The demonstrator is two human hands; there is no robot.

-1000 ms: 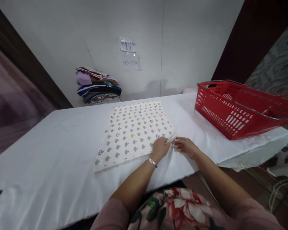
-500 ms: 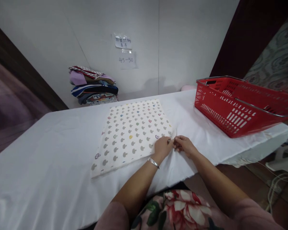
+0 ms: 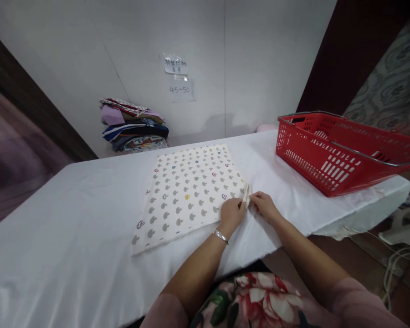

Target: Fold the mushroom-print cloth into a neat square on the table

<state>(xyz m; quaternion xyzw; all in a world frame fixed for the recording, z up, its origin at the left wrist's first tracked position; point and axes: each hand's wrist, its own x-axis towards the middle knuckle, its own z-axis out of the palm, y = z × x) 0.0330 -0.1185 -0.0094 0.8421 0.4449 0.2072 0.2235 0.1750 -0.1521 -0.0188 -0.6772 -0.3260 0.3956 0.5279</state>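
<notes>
A white cloth [image 3: 191, 191] printed with grey and coloured mushroom shapes lies folded flat on the table. My left hand [image 3: 232, 213], with a silver bangle at the wrist, pinches the cloth near its right front corner. Just to the right, my right hand [image 3: 263, 205] is closed with its fingertips on the same lifted edge. Between the two hands the layers at that edge stand up slightly and part. The undersides of my fingers are hidden.
The table [image 3: 71, 237] has a white cover. A red plastic basket [image 3: 314, 155] with metal handles stands at its right end. Behind the table's far edge sits a stack of folded fabrics [image 3: 135, 130]. Paper signs [image 3: 181, 90] are taped to the wall. White cables [image 3: 389, 269] hang at the right.
The cloth's corner between my hands has been raised and its layers show apart. My right hand has drawn slightly away from the left. The view has shifted a little.
</notes>
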